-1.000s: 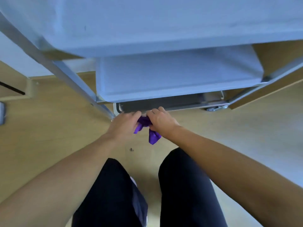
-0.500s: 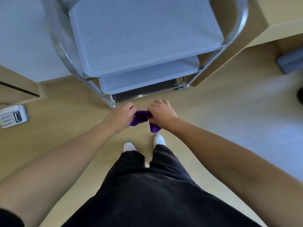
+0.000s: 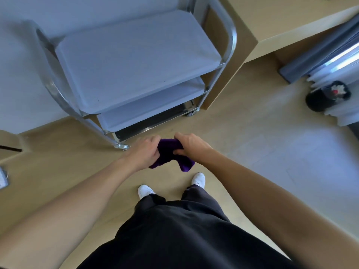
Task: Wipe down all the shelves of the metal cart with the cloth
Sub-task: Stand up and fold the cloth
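A standing person holds a purple cloth (image 3: 169, 154) in both hands before a metal cart (image 3: 136, 61).

The cloth looks soft, light and limp, bunched with two ends drooping; it would likely wipe best gathered into a pad. The left hand (image 3: 144, 152) curls its fingers round one side; the right hand (image 3: 191, 146) pinches the other. The cloth hangs above the floor, near the cart's bottom shelf (image 3: 151, 121), which seems dark and is hard to make out.
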A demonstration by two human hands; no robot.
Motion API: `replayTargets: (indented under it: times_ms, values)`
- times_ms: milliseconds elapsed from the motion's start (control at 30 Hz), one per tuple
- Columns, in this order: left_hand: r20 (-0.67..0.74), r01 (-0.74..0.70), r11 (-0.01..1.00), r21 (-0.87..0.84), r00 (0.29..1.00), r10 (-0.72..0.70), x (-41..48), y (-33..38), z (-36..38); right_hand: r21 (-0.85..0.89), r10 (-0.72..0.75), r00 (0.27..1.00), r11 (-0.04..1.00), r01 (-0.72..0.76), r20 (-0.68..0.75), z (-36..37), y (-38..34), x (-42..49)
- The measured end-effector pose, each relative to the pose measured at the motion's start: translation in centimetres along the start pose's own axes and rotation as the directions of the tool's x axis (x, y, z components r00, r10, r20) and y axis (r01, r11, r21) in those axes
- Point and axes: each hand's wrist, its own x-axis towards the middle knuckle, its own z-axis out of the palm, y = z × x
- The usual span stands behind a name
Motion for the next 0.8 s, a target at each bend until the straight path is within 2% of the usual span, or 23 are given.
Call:
replayTargets:
  times_ms: [133,267,400,500,600,733,800]
  values:
    - [0.022,-0.067,0.995,0.069,0.998,0.066,1.1,0.9,-0.2,-0.028,0.032,0.999,0.999,-0.033,-0.044,-0.6,1.6,-1.2]
    - [-0.025,-0.021,0.997,0.073,0.999,0.023,2.9,2.3,-0.5,0.028,0.086,0.995,0.996,-0.085,-0.057,-0.9,3.5,-1.6]
    - [-0.042,0.115,0.988,-0.102,0.992,-0.12,5.4,5.8,-1.1,0.123,0.232,0.966,0.968,-0.219,-0.113,-1.7,6.3,-1.5]
    - [-0.011,0.152,0.969,-0.194,0.987,-0.158,7.4,9.5,-0.9,0.287,0.285,0.953,0.926,-0.247,-0.1,-2.4,8.3,-1.2]
    - [0.103,0.16,0.916,-0.367,0.986,-0.131,9.7,13.4,-0.3,0.438,0.235,0.97,0.879,-0.188,-0.056,-3.1,10.8,-1.6]
    - [0.227,0.117,0.926,-0.36,0.973,-0.034,13.1,16.7,0.2,0.498,0.138,0.99,0.859,-0.115,-0.009,-4.7,16.3,-3.3]
    - [0.226,0.095,0.927,-0.363,0.974,-0.011,14.9,18.0,0.8,0.442,0.123,0.991,0.893,-0.089,-0.05,-5.7,19.3,-3.8]
